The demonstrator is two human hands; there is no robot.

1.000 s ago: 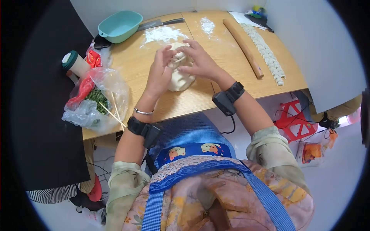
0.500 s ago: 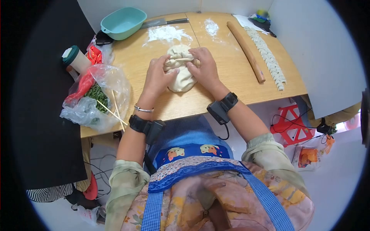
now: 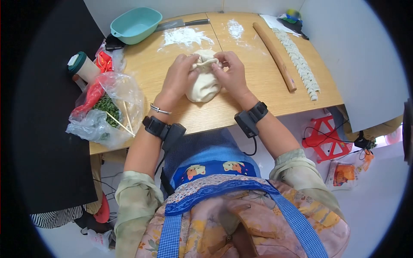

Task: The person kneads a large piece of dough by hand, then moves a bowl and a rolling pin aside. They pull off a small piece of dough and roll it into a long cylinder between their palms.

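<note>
A pale, soft piece of dough (image 3: 202, 88) lies on the wooden table, its top edge gathered and folded. My left hand (image 3: 178, 75) grips the dough's upper left side, with the fingers curled over the fold. On the upper right side, my right hand (image 3: 231, 73) pinches the same fold between thumb and fingers. Both hands touch the dough near its far end, while its smooth near end rests on the table. Part of the fold is hidden under my fingers.
A rolling pin (image 3: 275, 58) and a long row of pleated dough pieces (image 3: 297, 62) lie on the right. White flour (image 3: 185, 38), a knife (image 3: 183, 24) and a teal basin (image 3: 137, 26) sit at the back. Chopped greens (image 3: 106, 107) in a plastic bag and a tumbler (image 3: 84, 66) are leftward.
Both hands have shifted slightly away from me along the dough. The fold between them is lifted and drawn farther back, and more of the smooth near part shows.
</note>
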